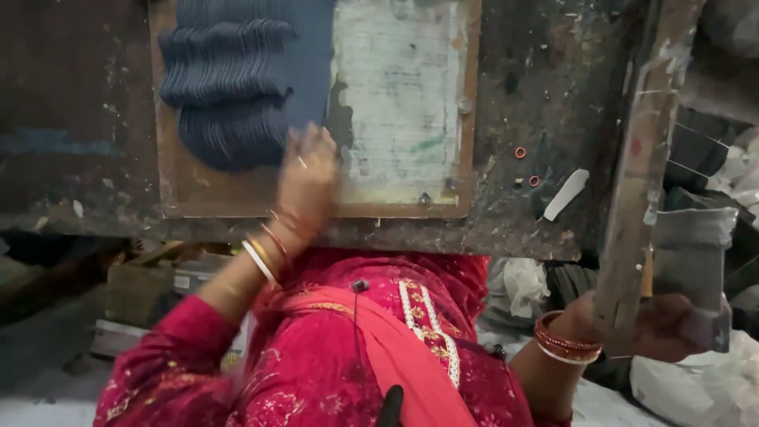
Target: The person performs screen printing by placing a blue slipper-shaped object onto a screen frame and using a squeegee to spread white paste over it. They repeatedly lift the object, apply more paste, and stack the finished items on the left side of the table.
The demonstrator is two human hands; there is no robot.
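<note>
**Right hand clamped on wooden frame; left hand on board**

Right hand [660, 326] is closed around the lower end of a paint-stained wooden frame [636, 170] standing beside the workbench [538, 79]. Left hand [307, 178], blurred, lies flat with fingers spread on a wooden board [399, 103], touching a fanned stack of dark blue pieces [237, 79]; it grips nothing visible. Two small orange rings [520, 153] lie near a white scrap [566, 194].

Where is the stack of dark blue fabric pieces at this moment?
In the head view, the stack of dark blue fabric pieces lies on the left part of the wooden board, just above the left hand.
</note>
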